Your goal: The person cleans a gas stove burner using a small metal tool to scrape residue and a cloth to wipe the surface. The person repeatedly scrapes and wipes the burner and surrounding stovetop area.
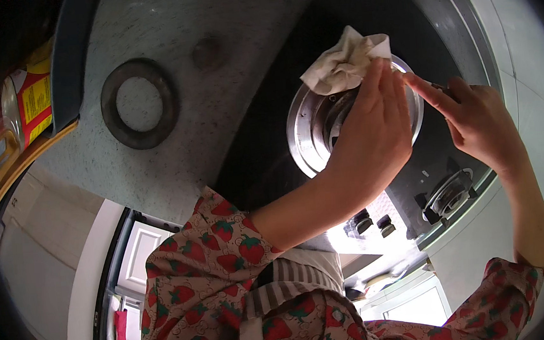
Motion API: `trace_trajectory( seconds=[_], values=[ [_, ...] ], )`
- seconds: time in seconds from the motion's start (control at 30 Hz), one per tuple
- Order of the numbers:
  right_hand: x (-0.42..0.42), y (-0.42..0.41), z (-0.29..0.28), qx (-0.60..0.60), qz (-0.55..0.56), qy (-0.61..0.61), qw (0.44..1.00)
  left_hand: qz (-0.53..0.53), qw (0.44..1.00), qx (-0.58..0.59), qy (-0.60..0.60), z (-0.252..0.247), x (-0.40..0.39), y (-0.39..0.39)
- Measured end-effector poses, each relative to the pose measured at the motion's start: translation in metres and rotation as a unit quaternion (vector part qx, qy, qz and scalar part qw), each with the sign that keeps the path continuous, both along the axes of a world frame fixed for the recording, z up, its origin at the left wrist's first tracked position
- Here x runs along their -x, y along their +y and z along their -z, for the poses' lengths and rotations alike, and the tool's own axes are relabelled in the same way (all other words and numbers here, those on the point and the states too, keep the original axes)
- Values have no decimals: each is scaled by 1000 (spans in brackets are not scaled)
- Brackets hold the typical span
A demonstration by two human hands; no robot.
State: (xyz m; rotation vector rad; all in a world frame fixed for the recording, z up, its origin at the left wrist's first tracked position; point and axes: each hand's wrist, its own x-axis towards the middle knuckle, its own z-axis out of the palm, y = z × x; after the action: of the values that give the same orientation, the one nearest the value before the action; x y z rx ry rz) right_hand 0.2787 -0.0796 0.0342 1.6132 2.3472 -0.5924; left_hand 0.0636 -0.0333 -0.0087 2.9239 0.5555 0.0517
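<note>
My left hand reaches over the round stainless steel burner recess of a black gas hob. Its fingers lie straight and close together, their tips on a crumpled off-white cloth at the recess's far edge. Just right of it is my right hand, its index finger stretched towards the left fingertips near the rim. The other fingers are curled round a thin dark object, mostly hidden, whose kind I cannot tell. The left hand and forearm cover part of the recess.
A dark metal ring lies on the grey speckled counter at left. A second burner and two control knobs are at lower right. Tiled wall borders the right side. Containers with red and yellow labels stand far left.
</note>
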Motion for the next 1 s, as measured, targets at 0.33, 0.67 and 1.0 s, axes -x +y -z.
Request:
trace_trajectory(
  seconds=[0.33,0.67,1.0],
  values=[
    [26,17,-4,12,-37,20,999,-101,980,131,-111,13,35,-13],
    [58,36,-17,14,-153,69,986,-90,974,204,-46,-8,87,-34],
    [71,2,-22,21,5,49,999,-83,962,252,-66,-1,77,-22]
  ],
)
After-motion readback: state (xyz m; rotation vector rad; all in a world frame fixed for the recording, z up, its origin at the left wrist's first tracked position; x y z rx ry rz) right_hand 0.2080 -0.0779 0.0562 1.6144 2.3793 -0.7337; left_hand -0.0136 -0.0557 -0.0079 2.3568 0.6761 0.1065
